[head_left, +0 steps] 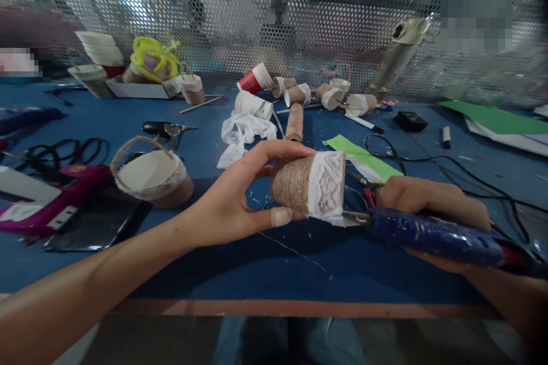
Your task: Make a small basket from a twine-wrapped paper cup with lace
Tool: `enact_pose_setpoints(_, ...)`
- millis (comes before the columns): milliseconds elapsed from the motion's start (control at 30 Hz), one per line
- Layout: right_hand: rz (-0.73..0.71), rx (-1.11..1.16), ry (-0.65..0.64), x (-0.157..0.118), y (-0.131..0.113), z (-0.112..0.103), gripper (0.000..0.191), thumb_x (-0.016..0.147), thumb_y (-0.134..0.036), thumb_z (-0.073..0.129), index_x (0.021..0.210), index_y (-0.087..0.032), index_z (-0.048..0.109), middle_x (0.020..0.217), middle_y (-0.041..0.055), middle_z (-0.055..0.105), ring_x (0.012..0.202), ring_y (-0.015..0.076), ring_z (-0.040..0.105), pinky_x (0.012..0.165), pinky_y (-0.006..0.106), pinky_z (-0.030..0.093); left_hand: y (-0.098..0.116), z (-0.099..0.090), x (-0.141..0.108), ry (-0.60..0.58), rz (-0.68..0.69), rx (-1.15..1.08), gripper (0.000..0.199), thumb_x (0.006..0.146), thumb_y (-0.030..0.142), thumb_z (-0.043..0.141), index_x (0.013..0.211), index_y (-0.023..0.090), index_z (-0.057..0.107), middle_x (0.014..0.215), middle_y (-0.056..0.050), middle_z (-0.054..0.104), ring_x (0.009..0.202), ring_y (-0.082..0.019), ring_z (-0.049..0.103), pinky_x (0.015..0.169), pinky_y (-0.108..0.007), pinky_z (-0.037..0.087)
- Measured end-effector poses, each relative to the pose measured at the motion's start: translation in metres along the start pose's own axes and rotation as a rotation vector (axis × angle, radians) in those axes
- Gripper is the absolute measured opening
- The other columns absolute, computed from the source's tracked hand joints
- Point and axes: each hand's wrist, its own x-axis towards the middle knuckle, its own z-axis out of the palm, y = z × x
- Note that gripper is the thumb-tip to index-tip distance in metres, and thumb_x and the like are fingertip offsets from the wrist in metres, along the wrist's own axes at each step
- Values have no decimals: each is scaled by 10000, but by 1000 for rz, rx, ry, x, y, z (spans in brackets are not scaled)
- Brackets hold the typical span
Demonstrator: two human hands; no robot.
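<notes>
Near the middle, my left hand (231, 199) grips a twine-wrapped cup (293, 183) on its side, thumb below and fingers over the top. White lace (327, 185) runs around the cup's rim, at its right end. My right hand (428, 199) is closed around a blue glue gun (436, 236), whose metal tip meets or nearly meets the lower edge of the lace. Left of my left hand, a small twine-wrapped basket (171, 191) with a looped handle stands on the blue table.
Behind the hands lie a twine spool (295, 122), loose lace (244, 131), paper cups (252, 105) and several small baskets. Green paper (363, 158) and a black cable (471, 162) are at right. A magenta tool (64, 197) lies left. Perforated metal (214, 23) closes the back.
</notes>
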Motion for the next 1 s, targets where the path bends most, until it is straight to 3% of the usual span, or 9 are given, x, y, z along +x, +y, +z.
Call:
enact_pose_setpoints(133, 5, -14, -8, 2, -1, -1, 141, 913, -239, 657, 790, -202, 600, 638, 6, 570, 564, 131, 575, 509, 268, 486, 0, 0, 0, -6, -33, 5, 589, 820, 269, 852, 1344, 301, 585, 1372, -69, 613, 1311, -304, 570, 1078, -429, 535)
enact_pose_setpoints(267, 4, -18, -34, 0, 2, -4, 85, 825, -139, 646, 791, -193, 590, 654, 7, 560, 573, 135, 570, 530, 286, 483, -1, -1, 0, -2, -51, -10, 606, 800, 287, 872, 1337, 313, 592, 1361, -55, 620, 1307, -290, 574, 1094, -413, 527)
enact_pose_setpoints(400, 8, -57, -24, -3, 3, -5, 145, 751, -72, 624, 774, -202, 565, 652, -2, 557, 561, 136, 564, 518, 291, 464, -1, -3, -1, 3, -66, 4, 618, 793, 288, 878, 1342, 313, 597, 1369, -49, 618, 1298, -294, 581, 1077, -402, 529)
enact_pose_setpoints(1000, 67, -180, -40, -6, -2, -16, 209, 744, -76, 636, 716, -224, 491, 601, -37, 499, 518, 106, 496, 489, 266, 383, 0, -4, 0, 29, -65, -7, 625, 798, 276, 873, 1363, 290, 608, 1426, -57, 592, 1276, -288, 585, 1023, -332, 534)
